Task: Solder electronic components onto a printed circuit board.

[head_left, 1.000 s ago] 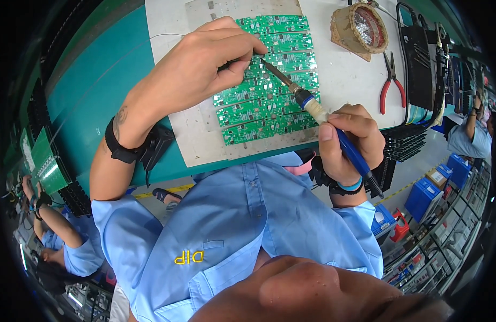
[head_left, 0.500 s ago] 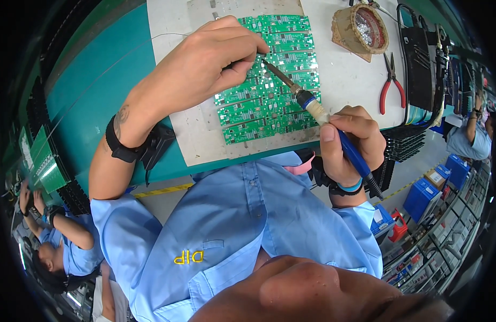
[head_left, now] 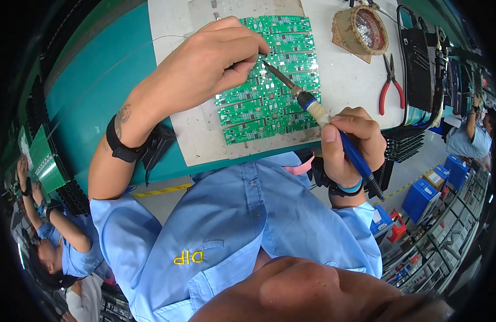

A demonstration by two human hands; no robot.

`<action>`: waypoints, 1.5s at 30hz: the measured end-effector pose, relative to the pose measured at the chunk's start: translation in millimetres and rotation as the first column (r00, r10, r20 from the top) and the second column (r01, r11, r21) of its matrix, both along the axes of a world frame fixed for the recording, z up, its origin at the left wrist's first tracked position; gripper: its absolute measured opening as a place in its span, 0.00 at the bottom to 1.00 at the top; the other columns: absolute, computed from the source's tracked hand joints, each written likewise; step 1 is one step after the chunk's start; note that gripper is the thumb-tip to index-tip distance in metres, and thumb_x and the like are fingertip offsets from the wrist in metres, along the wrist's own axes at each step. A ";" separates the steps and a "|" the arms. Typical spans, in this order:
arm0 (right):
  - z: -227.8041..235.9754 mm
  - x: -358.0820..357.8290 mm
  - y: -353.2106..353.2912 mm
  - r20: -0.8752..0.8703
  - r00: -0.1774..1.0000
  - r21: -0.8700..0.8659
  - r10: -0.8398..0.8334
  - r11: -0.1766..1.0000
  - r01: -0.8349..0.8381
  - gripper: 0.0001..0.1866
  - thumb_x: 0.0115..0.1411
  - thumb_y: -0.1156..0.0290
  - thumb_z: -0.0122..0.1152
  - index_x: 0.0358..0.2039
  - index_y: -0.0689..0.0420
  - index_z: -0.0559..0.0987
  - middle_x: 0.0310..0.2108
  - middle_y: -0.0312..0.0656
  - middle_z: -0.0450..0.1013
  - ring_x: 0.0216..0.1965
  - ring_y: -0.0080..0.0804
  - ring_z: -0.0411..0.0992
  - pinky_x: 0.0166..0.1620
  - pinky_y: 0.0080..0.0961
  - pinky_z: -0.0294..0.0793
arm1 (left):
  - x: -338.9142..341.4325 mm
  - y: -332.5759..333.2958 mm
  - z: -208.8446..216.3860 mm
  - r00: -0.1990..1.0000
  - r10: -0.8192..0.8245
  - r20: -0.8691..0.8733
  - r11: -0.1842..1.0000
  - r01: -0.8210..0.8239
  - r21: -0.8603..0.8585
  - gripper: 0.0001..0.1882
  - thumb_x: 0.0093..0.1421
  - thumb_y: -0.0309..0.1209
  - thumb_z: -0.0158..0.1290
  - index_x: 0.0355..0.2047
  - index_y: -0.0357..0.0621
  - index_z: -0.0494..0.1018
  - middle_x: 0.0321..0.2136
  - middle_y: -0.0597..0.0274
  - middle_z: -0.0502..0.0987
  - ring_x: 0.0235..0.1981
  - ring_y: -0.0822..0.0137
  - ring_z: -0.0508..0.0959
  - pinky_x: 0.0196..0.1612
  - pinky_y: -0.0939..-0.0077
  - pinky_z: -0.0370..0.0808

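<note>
Right hand (head_left: 349, 144) wrapped around a blue-handled soldering iron (head_left: 318, 111), its tip on a green panel of circuit boards (head_left: 269, 80), left hand (head_left: 205, 67) pinching thin solder wire (head_left: 167, 36) beside the tip, pale mat (head_left: 344, 75) over teal bench (head_left: 92, 91), red-handled pliers (head_left: 390, 80), round solder-dross holder (head_left: 360, 27), factory floor with blue crates (head_left: 420, 196) at right

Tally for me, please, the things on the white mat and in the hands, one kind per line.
Green circuit board panel: 1
Soldering iron with blue handle, in the right hand: 1
Thin solder wire, pinched in the left hand: 1
Red-handled pliers: 1
Round tip-cleaner holder: 1
Total: 5
</note>
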State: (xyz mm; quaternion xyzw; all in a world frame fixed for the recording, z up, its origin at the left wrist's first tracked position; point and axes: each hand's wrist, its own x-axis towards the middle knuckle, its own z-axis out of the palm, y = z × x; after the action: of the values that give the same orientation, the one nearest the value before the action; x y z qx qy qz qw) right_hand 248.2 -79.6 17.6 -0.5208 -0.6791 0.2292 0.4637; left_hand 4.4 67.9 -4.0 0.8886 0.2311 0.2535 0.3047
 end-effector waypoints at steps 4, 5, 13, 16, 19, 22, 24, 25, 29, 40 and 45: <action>-2.6 2.0 4.6 0.001 1.000 0.055 -0.009 0.998 0.009 0.10 0.56 0.79 0.70 0.35 0.64 0.76 0.25 0.48 0.77 0.25 0.31 0.76 0.29 0.22 0.73 | 0.8 -1.0 -3.8 0.999 -0.010 0.031 1.000 0.010 0.006 0.05 0.56 0.18 0.59 0.29 0.36 0.73 0.42 0.58 0.82 0.37 0.59 0.75 0.40 0.66 0.75; -3.0 2.1 5.8 0.001 1.000 0.085 -0.014 0.996 0.014 0.11 0.54 0.80 0.72 0.34 0.63 0.77 0.24 0.47 0.77 0.22 0.30 0.78 0.26 0.21 0.74 | 0.7 -1.0 -3.4 0.999 -0.010 0.031 1.000 0.010 0.007 0.05 0.56 0.18 0.59 0.29 0.36 0.73 0.42 0.58 0.82 0.37 0.59 0.75 0.40 0.66 0.75; -2.9 -0.5 7.2 -0.014 0.999 0.112 -0.038 0.993 0.040 0.10 0.55 0.80 0.70 0.35 0.63 0.76 0.24 0.46 0.77 0.22 0.29 0.75 0.26 0.20 0.72 | -2.9 3.7 -8.2 0.999 -0.010 0.047 1.000 0.010 -0.009 0.05 0.56 0.18 0.59 0.28 0.35 0.72 0.43 0.58 0.82 0.37 0.59 0.75 0.39 0.67 0.74; -0.1 2.7 1.4 -0.053 0.998 0.060 -0.046 0.997 0.049 0.09 0.59 0.78 0.68 0.36 0.65 0.75 0.27 0.46 0.76 0.26 0.29 0.72 0.32 0.21 0.70 | -7.8 -0.1 -2.9 0.999 0.017 0.033 1.000 -0.018 0.010 0.04 0.56 0.18 0.58 0.29 0.36 0.73 0.43 0.58 0.82 0.38 0.58 0.76 0.41 0.65 0.75; -6.6 12.2 -3.3 -0.050 0.981 0.139 -0.188 0.971 0.193 0.09 0.63 0.74 0.64 0.40 0.65 0.76 0.30 0.43 0.75 0.30 0.27 0.70 0.38 0.22 0.69 | -6.3 2.3 -9.7 0.998 -0.011 0.059 0.997 0.006 0.071 0.03 0.58 0.20 0.58 0.33 0.37 0.75 0.41 0.57 0.82 0.40 0.55 0.77 0.45 0.63 0.77; -22.5 32.7 -11.5 -0.110 0.886 0.210 -0.450 0.861 0.464 0.10 0.70 0.73 0.55 0.47 0.65 0.76 0.33 0.44 0.75 0.33 0.26 0.70 0.39 0.24 0.70 | -4.6 3.5 -3.6 0.995 -0.072 0.073 0.992 0.064 0.112 0.06 0.60 0.24 0.58 0.37 0.39 0.75 0.37 0.57 0.81 0.42 0.54 0.78 0.48 0.62 0.77; -33.9 41.0 0.3 -0.201 0.892 0.251 -0.404 0.859 0.446 0.12 0.71 0.72 0.52 0.50 0.65 0.76 0.34 0.44 0.75 0.34 0.26 0.70 0.39 0.25 0.71 | -6.8 -2.0 -4.7 0.995 -0.009 0.101 0.991 -0.005 0.136 0.06 0.61 0.25 0.59 0.38 0.39 0.75 0.36 0.58 0.80 0.42 0.54 0.78 0.48 0.62 0.77; -38.1 47.1 3.3 -0.150 0.888 0.173 -0.436 0.872 0.457 0.13 0.72 0.72 0.51 0.52 0.65 0.75 0.35 0.45 0.75 0.34 0.27 0.69 0.39 0.25 0.71 | -7.2 -5.4 -3.9 0.986 0.085 0.146 0.991 -0.099 0.094 0.06 0.62 0.26 0.59 0.38 0.39 0.75 0.35 0.59 0.80 0.42 0.55 0.79 0.49 0.61 0.77; -49.3 54.7 10.3 -0.113 0.906 0.165 -0.407 0.892 0.421 0.15 0.74 0.71 0.48 0.57 0.64 0.72 0.40 0.47 0.75 0.35 0.28 0.69 0.39 0.26 0.71 | -13.2 -2.0 -7.5 0.931 0.272 0.245 0.935 -0.316 0.163 0.05 0.64 0.29 0.59 0.37 0.42 0.76 0.35 0.64 0.81 0.40 0.60 0.78 0.48 0.62 0.74; -52.3 49.3 -4.0 -0.154 0.961 0.246 -0.231 0.933 0.263 0.19 0.74 0.63 0.48 0.59 0.61 0.68 0.36 0.46 0.70 0.32 0.33 0.67 0.36 0.30 0.68 | -30.9 -0.4 1.3 0.894 0.307 0.326 0.915 -0.371 0.156 0.04 0.64 0.34 0.61 0.34 0.52 0.79 0.35 0.80 0.82 0.35 0.74 0.74 0.46 0.69 0.59; -57.8 54.0 -1.2 -0.163 0.963 0.187 -0.215 0.952 0.244 0.19 0.74 0.64 0.48 0.59 0.62 0.68 0.35 0.45 0.70 0.31 0.31 0.66 0.36 0.28 0.67 | -29.8 -7.8 -1.0 0.886 0.304 0.351 0.904 -0.385 0.187 0.03 0.65 0.34 0.61 0.35 0.52 0.80 0.37 0.79 0.83 0.35 0.74 0.74 0.47 0.70 0.58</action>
State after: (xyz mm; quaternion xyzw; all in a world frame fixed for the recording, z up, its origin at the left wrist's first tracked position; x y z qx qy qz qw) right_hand 302.2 -80.7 -40.3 -0.5279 -0.5994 0.1385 0.5855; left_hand -25.4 60.1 -5.0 0.8125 0.3009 0.4687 0.1720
